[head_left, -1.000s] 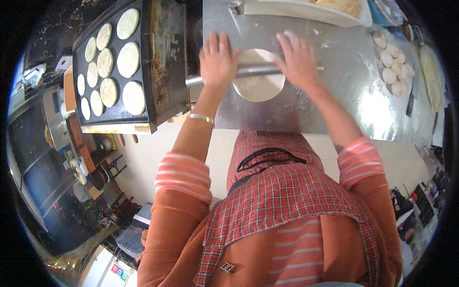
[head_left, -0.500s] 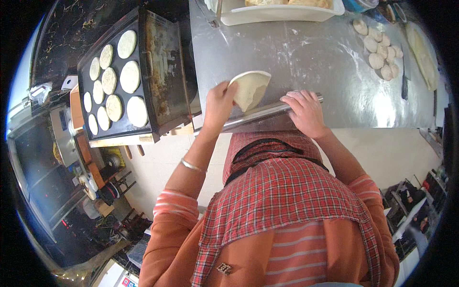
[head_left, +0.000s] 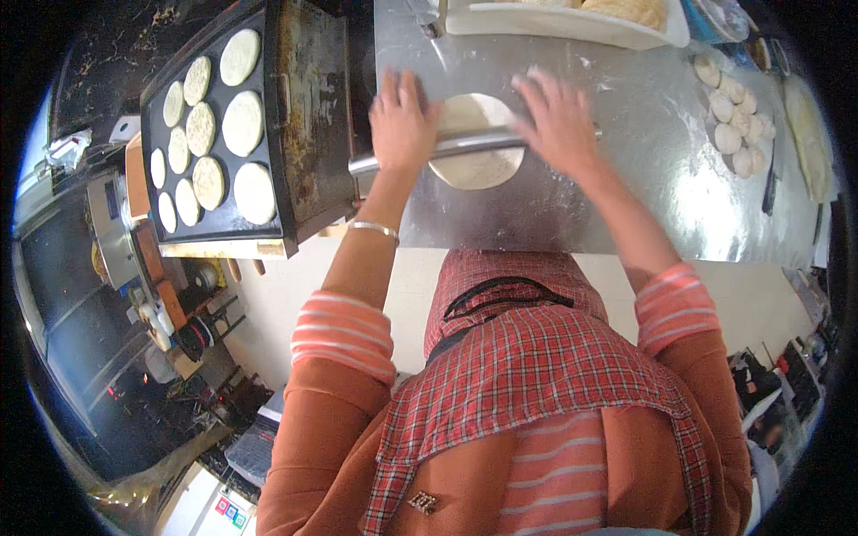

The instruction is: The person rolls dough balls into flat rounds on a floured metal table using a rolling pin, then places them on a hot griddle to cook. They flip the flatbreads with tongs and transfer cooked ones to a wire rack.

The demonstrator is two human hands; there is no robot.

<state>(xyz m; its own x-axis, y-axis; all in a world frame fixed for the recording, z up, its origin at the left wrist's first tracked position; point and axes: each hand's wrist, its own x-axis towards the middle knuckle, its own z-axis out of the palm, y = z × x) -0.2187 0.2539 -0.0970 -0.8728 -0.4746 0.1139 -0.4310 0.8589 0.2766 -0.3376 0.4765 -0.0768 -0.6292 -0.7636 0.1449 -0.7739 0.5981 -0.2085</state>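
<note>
A thin round of pale dough (head_left: 478,171) lies flat on the metal worktop (head_left: 617,210) in front of me. Across its middle rests a shiny metal rolling pin (head_left: 478,143), tilted slightly up toward the right. My left hand (head_left: 402,123) lies over the pin's left part, fingers stretched forward past it. On the other side, my right hand (head_left: 559,123) rests over the pin with its fingers spread, a little blurred. Both palms press on the pin, and neither hand's fingers wrap round it. Dough shows before and behind the pin, between my hands.
To the left, a dark griddle (head_left: 229,228) holds several round flatbreads (head_left: 242,123). Several small dough pieces (head_left: 733,121) sit at the worktop's right, near a dark-bladed tool (head_left: 769,192). A white tray (head_left: 572,27) with bread-like food stands at the far edge.
My left hand has let go of the dough's lifted edge, and the dough now lies flat. The rolling pin has moved forward onto it, with both hands flat over the pin.
</note>
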